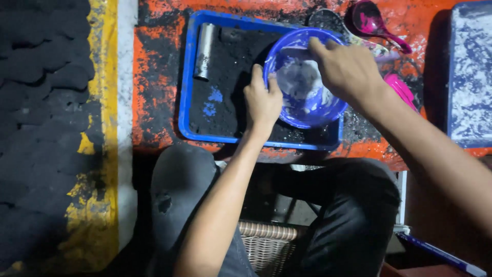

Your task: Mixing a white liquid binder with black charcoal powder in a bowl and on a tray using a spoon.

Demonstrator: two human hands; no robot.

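Bowl first, since everything is placed from it: a round blue plastic bowl, smeared white and grey inside, is seen tilted in the right half of a blue tray whose floor is covered in black powder. Well to the left of the bowl, at the tray's far left corner, a short metal cylinder is lying with its long axis running away from the person, untouched by either hand.

At the bowl's left rim the left hand is planted; its fingers are closed on the rim, thumb on one side and fingertips on the other, so the bowl is held steady from that edge. Across the bowl's upper right edge the right hand is reached in from the right, fingers bunched together and pointing down into the basin; whether something small is pinched there cannot be told, as the fingertips are hidden behind the knuckles. The bowl's inner wall lies just below and left of those fingers, and this is the nearer hand to the smeared paste.

Beyond the bowl, to its upper right, a magenta scoop is resting on the orange-painted surface. Far right of the bowl, a second blue tray, dusted white, is partly in view.
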